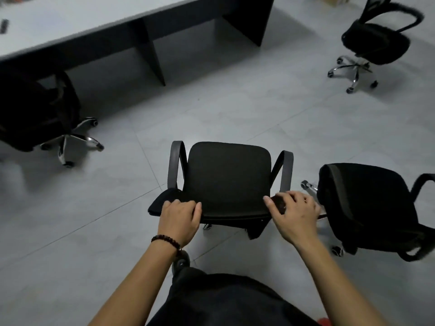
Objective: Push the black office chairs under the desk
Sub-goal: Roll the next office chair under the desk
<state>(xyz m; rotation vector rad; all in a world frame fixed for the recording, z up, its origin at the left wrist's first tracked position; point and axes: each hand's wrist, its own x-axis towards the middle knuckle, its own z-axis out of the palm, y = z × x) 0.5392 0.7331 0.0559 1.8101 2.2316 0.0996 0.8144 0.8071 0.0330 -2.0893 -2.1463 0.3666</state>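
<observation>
Your left hand (180, 218) and right hand (292, 215) rest on the backrest top of the chair (227, 175), fingers (270, 200) curled loosely over it. It stands well short of the surface (77, 22). Push evenly with both hands, steering into the open bay beyond.

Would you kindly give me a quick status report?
Both hands gripping chair back. Desk ahead, floor between open. Two chairs wait right.
</observation>
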